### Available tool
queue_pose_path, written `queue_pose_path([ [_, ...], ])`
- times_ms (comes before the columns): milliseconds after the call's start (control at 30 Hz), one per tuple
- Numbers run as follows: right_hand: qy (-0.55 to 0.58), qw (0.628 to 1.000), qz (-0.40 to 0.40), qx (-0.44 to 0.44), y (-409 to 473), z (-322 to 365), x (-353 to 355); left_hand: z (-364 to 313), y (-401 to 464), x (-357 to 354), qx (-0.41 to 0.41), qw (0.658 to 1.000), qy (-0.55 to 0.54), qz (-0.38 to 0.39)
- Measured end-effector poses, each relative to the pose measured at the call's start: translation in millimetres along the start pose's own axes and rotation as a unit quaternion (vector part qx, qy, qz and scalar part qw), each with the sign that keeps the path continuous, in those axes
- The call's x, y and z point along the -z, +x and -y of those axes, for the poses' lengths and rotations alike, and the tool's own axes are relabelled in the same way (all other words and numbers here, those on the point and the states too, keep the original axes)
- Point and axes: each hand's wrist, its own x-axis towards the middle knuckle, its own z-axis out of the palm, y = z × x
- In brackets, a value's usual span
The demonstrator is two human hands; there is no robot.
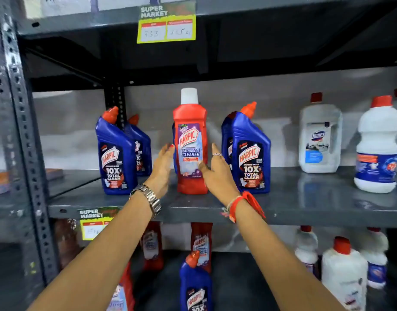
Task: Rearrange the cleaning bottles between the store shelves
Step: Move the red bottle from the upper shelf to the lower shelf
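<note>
A red Harpic bathroom cleaner bottle (190,142) with a white cap stands upright on the middle grey shelf (282,205). My left hand (162,168) is just left of it, fingers spread, and my right hand (216,171) is just right of it with the thumb near the label. Neither hand clearly grips the bottle. Blue Harpic bottles flank it: one at the left (115,153) with another behind it (140,149), and one at the right (251,151). A further blue bottle is partly hidden behind the red one.
White bottles with red caps (319,135) (379,144) stand at the right of the middle shelf. The lower shelf holds red Harpic bottles (201,243), a blue one (195,281) and white bottles (343,272). A perforated steel post (25,135) bounds the left; price tags (166,23) hang on shelf edges.
</note>
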Motion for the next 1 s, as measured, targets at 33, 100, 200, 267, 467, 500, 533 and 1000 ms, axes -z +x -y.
queue_pose_path([
  [33, 0.010, 1.000, -0.009, -0.016, 6, -1, -6, 3, 3, 2, 0.024, 0.999, -0.027, 0.024],
  [100, 0.020, 0.998, -0.016, -0.055, 14, -4, -11, 9, 12, 3, 0.070, 0.995, -0.043, 0.052],
  [200, 0.045, 0.996, -0.030, -0.077, 19, -11, -17, 16, 19, 7, 0.077, 0.994, -0.043, 0.068],
  [267, 0.063, 0.995, -0.037, -0.068, 19, -13, -15, 13, 15, 8, 0.060, 0.995, -0.044, 0.068],
  [467, 0.092, 0.995, -0.024, -0.035, -15, 0, 11, 6, -19, 14, 0.027, 0.996, -0.034, 0.078],
  [500, 0.109, 0.994, -0.016, -0.024, -24, 4, 19, 4, -29, 15, 0.011, 0.996, -0.034, 0.082],
  [533, 0.119, 0.993, -0.012, -0.015, -36, 8, 27, 3, -40, 15, -0.005, 0.996, -0.032, 0.086],
  [1000, 0.118, 0.985, 0.048, -0.114, -186, -82, 44, 142, -164, -2, 0.059, 0.986, -0.106, 0.111],
])
